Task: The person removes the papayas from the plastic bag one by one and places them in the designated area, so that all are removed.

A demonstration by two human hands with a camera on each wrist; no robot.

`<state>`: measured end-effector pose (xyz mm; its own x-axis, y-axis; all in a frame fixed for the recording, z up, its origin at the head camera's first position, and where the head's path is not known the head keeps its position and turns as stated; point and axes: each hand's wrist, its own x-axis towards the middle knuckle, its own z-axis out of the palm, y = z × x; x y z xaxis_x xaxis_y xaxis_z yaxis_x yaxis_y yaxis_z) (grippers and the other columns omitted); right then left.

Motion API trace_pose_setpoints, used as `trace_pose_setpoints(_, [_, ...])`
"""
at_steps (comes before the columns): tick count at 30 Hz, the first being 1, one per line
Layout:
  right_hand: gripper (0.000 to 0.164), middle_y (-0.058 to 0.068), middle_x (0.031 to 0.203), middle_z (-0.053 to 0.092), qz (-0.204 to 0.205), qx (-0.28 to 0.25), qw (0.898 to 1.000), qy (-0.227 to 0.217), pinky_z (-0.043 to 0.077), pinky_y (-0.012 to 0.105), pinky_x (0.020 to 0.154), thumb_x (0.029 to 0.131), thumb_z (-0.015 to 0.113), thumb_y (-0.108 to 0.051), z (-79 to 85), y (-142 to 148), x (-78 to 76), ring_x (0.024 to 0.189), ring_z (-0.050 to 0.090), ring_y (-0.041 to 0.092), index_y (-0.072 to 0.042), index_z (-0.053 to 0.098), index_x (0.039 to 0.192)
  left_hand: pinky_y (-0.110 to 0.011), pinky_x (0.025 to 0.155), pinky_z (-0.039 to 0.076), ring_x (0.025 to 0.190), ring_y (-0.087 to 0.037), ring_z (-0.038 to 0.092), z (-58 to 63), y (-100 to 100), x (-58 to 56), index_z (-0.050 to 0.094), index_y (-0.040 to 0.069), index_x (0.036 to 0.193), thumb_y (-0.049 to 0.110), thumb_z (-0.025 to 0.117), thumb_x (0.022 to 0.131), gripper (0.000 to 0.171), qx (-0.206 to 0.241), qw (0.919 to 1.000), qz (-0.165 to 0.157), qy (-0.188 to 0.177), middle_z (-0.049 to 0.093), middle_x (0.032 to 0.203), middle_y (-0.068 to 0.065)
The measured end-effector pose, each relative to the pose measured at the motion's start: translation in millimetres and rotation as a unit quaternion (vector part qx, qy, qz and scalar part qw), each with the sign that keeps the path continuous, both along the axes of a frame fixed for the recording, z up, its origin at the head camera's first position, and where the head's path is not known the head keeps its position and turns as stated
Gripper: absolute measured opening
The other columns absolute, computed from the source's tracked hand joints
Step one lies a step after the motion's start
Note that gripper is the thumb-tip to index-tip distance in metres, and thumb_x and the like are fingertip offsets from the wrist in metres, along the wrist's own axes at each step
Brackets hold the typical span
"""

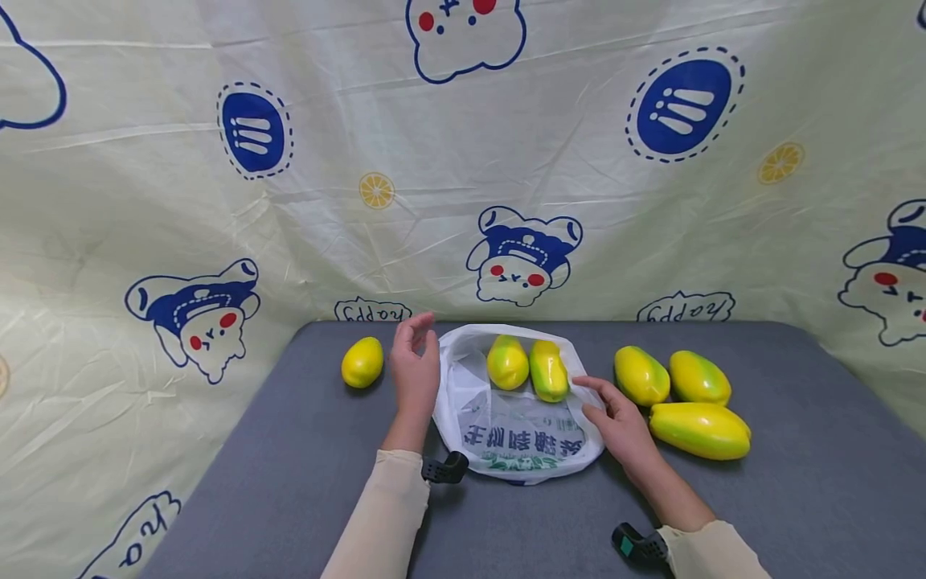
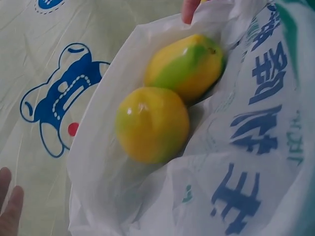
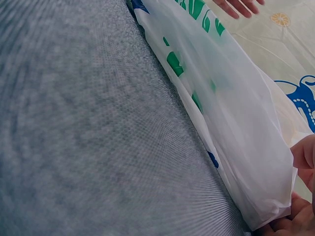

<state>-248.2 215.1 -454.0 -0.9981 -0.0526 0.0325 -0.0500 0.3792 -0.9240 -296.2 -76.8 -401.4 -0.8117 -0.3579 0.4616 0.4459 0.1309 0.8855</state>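
Head view: left hand (image 1: 415,362) released, fingers relaxed, between a single fruit (image 1: 362,363) and the white bag (image 1: 454,402); bag lies open on the grey table (image 1: 289,482), two yellow-green fruits (image 1: 508,363) inside; right hand (image 1: 622,426) grasps its right rim; three fruits (image 1: 699,431) lie farther right; left wrist view: bagged fruits sit side by side; right wrist view: fingers pinch the bag's edge.

Six yellow-green fruits (image 1: 700,431); one plastic bag (image 1: 521,418); two hands (image 1: 415,370); two black wristbands (image 1: 445,468); one table (image 1: 289,466).
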Motion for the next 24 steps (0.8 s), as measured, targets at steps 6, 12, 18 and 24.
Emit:
trace_pose_setpoints(6, [0.041,0.014,0.163,0.031,-0.001,0.005,1.0,0.001,0.017,0.064,0.122,0.103,0.049,-0.014,-0.6,-0.6,0.5,0.152,0.022,0.037,-0.014,0.048,0.144,-0.04,0.103,0.053,0.113,-0.02,0.062,-0.6,15.6,2.7,0.066,0.013,0.119,0.01,0.057,0.099,0.023,-0.053,0.9966,-0.049,-0.04,0.065,0.12,-0.004])
trace_pose_setpoints(12, [0.041,0.014,0.163,0.031,-0.001,0.006,1.0,0.004,0.016,0.064,0.122,0.103,0.049,-0.014,1.0,0.3,0.4,0.153,0.021,0.038,-0.014,0.049,0.144,-0.041,0.104,0.052,0.117,-0.02,0.062,-7.9,34.7,2.3,0.064,0.016,0.124,0.012,0.058,0.099,0.026,-0.097,0.9878,-0.097,-0.075,0.063,0.127,-0.003])
trace_pose_setpoints(18, [0.041,0.014,0.162,0.032,-0.001,0.006,1.0,0.002,0.017,0.063,0.122,0.103,0.049,-0.013,0.8,0.3,0.2,0.152,0.023,0.037,-0.014,0.049,0.144,-0.046,0.11,0.047,0.128,-0.027,0.054,-17.6,49.8,3.1,0.057,0.016,0.136,0.015,0.058,0.099,0.037,-0.145,0.9701,-0.158,-0.113,0.056,0.139,-0.005])
trace_pose_setpoints(24, [0.041,0.014,0.162,0.032,0.0,0.01,1.0,0.0,0.017,0.063,0.122,0.103,0.049,-0.014,1.3,-0.4,0.6,0.153,0.021,0.037,-0.014,0.049,0.144,-0.051,0.117,0.038,0.141,-0.026,0.044,-28.3,57.9,2.0,0.056,0.016,0.14,0.018,0.059,0.098,0.042,-0.223,0.9522,-0.175,-0.114,0.047,0.151,-0.002])
